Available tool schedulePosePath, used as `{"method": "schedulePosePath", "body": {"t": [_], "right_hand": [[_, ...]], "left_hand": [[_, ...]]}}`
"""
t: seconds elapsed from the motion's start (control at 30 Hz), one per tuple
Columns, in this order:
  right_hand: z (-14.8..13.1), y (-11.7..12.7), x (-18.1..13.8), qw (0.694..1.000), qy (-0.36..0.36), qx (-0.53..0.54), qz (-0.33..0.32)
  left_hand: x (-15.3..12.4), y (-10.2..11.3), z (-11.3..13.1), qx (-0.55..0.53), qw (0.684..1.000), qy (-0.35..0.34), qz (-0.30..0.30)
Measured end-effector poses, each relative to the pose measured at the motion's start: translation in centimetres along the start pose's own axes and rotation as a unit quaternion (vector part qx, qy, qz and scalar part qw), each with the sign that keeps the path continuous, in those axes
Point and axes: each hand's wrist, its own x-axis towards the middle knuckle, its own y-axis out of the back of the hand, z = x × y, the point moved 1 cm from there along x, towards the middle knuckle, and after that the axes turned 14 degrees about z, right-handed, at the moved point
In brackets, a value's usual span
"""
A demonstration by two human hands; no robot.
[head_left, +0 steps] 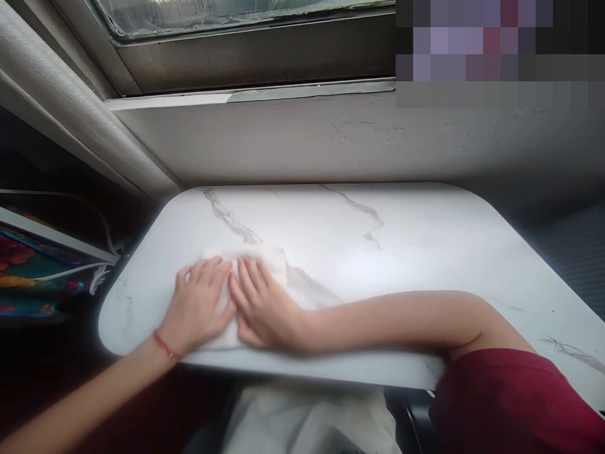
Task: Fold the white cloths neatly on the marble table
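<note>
A white folded cloth [274, 261] lies on the near left part of a white marble-patterned table [401, 239]. My left hand [198, 306] rests flat on the cloth's left side, fingers stretched out, with a red thread band at the wrist. My right hand [265, 306] lies flat on the cloth beside it, fingers pointing away from me and slightly apart. The two hands touch at the thumbs. Most of the cloth is hidden under the palms. My right forearm lies across the table's front edge, ending in a dark red sleeve [510, 403].
A wall and a window frame [246, 60] stand just behind the table. Colourful fabric and a white cord [42, 271] sit in the dark gap at the left. A pale cloth [307, 419] hangs below the table's front edge.
</note>
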Motion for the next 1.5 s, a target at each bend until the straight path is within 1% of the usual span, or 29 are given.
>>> {"method": "schedulePosePath", "body": {"t": [0.1,0.17,0.33,0.43,0.5,0.63,0.9,1.0,1.23,1.37,1.43,1.5], "right_hand": [[3.9,-0.9,0.5,0.999,-0.029,0.021,-0.009],[7.0,-1.6,1.0,0.998,-0.046,0.032,-0.013],[14.5,-3.7,1.9,0.996,-0.077,0.036,0.01],[17.6,-4.5,2.1,0.996,-0.089,0.026,0.018],[18.9,-4.8,2.2,0.995,-0.096,0.023,0.018],[19.9,-5.3,2.2,0.995,-0.096,0.026,0.023],[20.6,-6.2,2.1,0.994,-0.09,0.043,0.044],[20.6,-6.3,2.1,0.994,-0.09,0.042,0.041],[20.6,-6.3,2.2,0.994,-0.092,0.042,0.027],[20.5,-6.1,2.1,0.994,-0.1,0.046,0.017],[20.4,-5.9,1.8,0.991,-0.121,0.047,0.015],[20.2,-5.6,1.3,0.988,-0.147,0.048,0.028]], "left_hand": [[4.0,-2.9,-0.4,-0.03,0.999,0.034,-0.004],[6.8,-5.0,-0.5,-0.05,0.998,0.043,-0.002],[13.9,-9.3,-0.7,-0.091,0.994,0.062,0.017],[16.9,-11.2,-0.9,-0.105,0.991,0.075,0.024],[18.1,-12.0,-1.1,-0.115,0.99,0.072,0.029],[18.7,-12.7,-1.5,-0.134,0.988,0.068,0.036],[18.5,-12.8,-1.7,-0.135,0.987,0.083,0.032],[18.5,-13.0,-1.8,-0.136,0.987,0.085,0.031],[18.4,-13.6,-2.1,-0.142,0.986,0.088,-0.015],[18.7,-13.4,-2.8,-0.171,0.976,0.131,-0.033],[18.9,-13.1,-3.1,-0.18,0.971,0.151,-0.037],[18.9,-12.6,-3.3,-0.181,0.97,0.157,-0.034]]}}
